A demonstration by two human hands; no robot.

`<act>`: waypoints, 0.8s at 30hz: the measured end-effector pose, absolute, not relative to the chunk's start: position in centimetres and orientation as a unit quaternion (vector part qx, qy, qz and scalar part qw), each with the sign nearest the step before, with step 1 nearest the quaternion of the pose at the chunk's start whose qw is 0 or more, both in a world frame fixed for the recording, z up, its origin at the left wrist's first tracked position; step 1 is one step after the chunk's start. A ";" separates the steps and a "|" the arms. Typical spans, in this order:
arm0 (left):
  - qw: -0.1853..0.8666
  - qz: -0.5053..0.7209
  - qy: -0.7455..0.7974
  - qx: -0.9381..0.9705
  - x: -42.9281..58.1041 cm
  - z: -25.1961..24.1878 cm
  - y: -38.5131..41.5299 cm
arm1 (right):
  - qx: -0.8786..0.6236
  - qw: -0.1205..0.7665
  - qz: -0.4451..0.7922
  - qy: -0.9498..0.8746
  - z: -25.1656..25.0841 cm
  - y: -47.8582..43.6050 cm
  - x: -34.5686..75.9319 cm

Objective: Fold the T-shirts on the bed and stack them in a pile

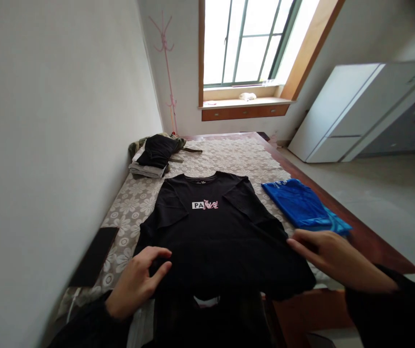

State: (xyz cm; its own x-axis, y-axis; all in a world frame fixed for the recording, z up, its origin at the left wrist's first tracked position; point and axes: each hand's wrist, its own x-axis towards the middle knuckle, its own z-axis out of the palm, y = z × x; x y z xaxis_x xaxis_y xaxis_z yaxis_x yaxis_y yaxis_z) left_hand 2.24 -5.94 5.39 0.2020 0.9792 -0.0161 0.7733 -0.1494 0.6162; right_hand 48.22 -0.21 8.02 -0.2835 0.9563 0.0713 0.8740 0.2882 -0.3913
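A black T-shirt (214, 237) lies face up across the table, its neckline at the far side and its lower edge towards me. A white and pink print (205, 205) crosses its chest, and both sleeves are folded inward onto the front. My left hand (138, 280) is over the shirt's lower left part, thumb and forefinger apart with nothing between them. On the opposite side, the fingertips of my right hand (328, 253) are pinched at the shirt's right edge.
A folded blue garment (297, 203) in plastic lies right of the shirt. Folded clothes (154, 154) are stacked at the far left, and a flat black object (94, 256) lies by the wall. The patterned tablecloth (225, 152) covers the table.
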 end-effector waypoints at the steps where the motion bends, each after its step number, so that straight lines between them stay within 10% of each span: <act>1: 0.257 0.197 0.565 0.759 3.5 4.9 -5.1 | -0.541 0.100 0.169 -0.817 8.8 1.1 45.7; 9: 0.168 0.084 0.492 0.850 7.6 0.1 -1.9 | -0.383 -0.030 0.121 -0.915 4.5 10.2 28.6; 24: 0.225 0.112 0.619 0.744 2.8 -2.5 3.8 | -0.391 0.253 0.196 -0.863 -2.1 16.1 20.8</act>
